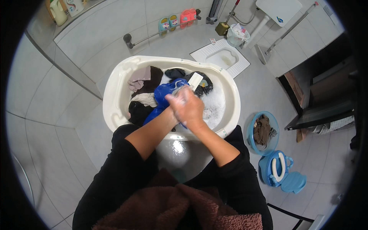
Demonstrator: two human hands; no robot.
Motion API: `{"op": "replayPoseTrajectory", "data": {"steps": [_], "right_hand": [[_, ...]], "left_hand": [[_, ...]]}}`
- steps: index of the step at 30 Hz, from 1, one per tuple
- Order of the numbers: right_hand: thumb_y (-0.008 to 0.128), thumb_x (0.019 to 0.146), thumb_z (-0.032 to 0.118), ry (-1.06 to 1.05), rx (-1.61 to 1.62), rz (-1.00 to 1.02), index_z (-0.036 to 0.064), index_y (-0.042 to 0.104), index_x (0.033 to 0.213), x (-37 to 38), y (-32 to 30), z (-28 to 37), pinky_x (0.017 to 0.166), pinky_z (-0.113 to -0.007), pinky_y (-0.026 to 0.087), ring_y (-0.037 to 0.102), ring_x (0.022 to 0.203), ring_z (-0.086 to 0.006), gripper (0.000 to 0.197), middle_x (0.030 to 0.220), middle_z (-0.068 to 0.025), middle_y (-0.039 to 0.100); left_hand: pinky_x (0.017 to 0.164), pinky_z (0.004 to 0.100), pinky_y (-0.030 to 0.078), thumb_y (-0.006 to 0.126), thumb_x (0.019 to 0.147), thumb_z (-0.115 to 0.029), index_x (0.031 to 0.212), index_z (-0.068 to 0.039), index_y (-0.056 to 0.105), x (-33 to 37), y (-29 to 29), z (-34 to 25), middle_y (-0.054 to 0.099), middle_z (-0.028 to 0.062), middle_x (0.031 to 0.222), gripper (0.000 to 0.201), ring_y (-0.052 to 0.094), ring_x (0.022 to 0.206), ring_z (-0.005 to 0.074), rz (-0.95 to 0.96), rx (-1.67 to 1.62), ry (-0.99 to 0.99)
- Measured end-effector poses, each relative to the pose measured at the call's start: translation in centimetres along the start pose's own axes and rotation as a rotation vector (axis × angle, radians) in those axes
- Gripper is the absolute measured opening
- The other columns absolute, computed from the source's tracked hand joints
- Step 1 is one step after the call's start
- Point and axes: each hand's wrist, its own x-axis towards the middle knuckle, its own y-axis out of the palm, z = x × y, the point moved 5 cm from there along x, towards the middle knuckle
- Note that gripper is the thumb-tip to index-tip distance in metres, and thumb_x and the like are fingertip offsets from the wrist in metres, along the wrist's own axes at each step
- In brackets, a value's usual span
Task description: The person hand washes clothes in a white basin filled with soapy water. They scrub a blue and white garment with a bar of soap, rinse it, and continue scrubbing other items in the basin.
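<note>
Over a cream-white plastic tub [108, 102], my two forearms cross close together. My right hand [190, 104] is in front, foamy, its fingers curled on a wet blue garment [164, 91]. Most of my left hand [177, 112] is hidden behind it, so its fingers do not show. A white flat-ended block [196, 81] sticks out just beyond my hands; its kind is unclear. Around the blue garment are a mauve cloth [141, 77], a black garment [140, 113], a pale cloth [144, 99] and a dark patterned garment [207, 85]. Suds [215, 105] fill the tub's right side.
A blue basin [276, 130] of brown and grey clothes [262, 132] stands on the right, near a blue child's potty [273, 168]. Beyond the tub are a squat toilet [223, 57], a waste bin [237, 37] and a wall rail [165, 32] with slippers [185, 18].
</note>
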Motion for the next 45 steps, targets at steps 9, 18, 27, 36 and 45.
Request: {"op": "replayPoseTrajectory", "data": {"steps": [9, 18, 27, 36, 45], "right_hand": [[0.072, 0.091, 0.029, 0.583, 0.474, -0.148, 0.0012, 0.061, 0.080, 6.2, -0.6, -14.0, 0.057, -0.036, 0.046, 0.053, 0.059, -0.0160, 0.032, 0.066, -0.0071, 0.060], [0.077, 0.083, 0.041, -0.187, 0.021, 0.049, 0.0131, 0.061, 0.078, 1.4, 0.3, -1.1, 0.065, -0.044, 0.052, 0.065, 0.068, -0.0373, 0.033, 0.072, -0.0148, 0.064], [0.074, 0.090, 0.038, 0.807, 0.767, 0.019, 0.0034, 0.057, 0.096, 5.4, -1.2, -11.7, 0.060, -0.035, 0.052, 0.062, 0.070, -0.0174, 0.039, 0.090, -0.0092, 0.061], [0.078, 0.083, 0.027, 0.263, 0.079, -0.010, 0.0064, 0.058, 0.094, 3.4, 0.0, -8.7, 0.073, -0.049, 0.052, 0.068, 0.082, -0.0428, 0.031, 0.095, -0.0240, 0.068], [0.076, 0.086, 0.028, 0.640, 0.620, -0.054, 0.0047, 0.061, 0.103, 3.1, -0.6, -9.1, 0.079, -0.039, 0.055, 0.069, 0.093, -0.0291, 0.033, 0.099, -0.0159, 0.068]], "left_hand": [[0.095, 0.0439, 0.054, 0.035, 0.108, -0.040, 0.129, -0.005, 0.056, -0.9, 3.7, 0.9, 0.067, 0.0108, 0.119, 0.046, 0.067, 0.106, 0.0276, -0.926, 0.467, -0.081], [0.085, 0.0371, 0.055, 0.044, 0.104, -0.045, 0.126, -0.011, 0.057, -0.3, 3.9, 0.5, 0.065, 0.0090, 0.104, 0.043, 0.065, 0.096, 0.0233, -0.591, 0.147, -0.178], [0.108, 0.0438, 0.046, 0.030, 0.110, -0.032, 0.137, -0.001, 0.048, -0.8, 3.0, -0.8, 0.059, 0.0143, 0.135, 0.045, 0.058, 0.125, 0.0275, -0.913, 0.293, -0.036], [0.084, 0.0363, 0.054, 0.046, 0.106, -0.031, 0.117, -0.008, 0.061, -1.3, 2.3, 1.2, 0.067, 0.0048, 0.106, 0.029, 0.065, 0.096, 0.0194, -0.936, 0.384, -0.132], [0.102, 0.0428, 0.049, 0.036, 0.108, -0.037, 0.128, -0.003, 0.054, -0.4, 2.5, -2.8, 0.065, 0.0133, 0.125, 0.043, 0.064, 0.114, 0.0277, -0.900, 0.379, -0.005]]}}
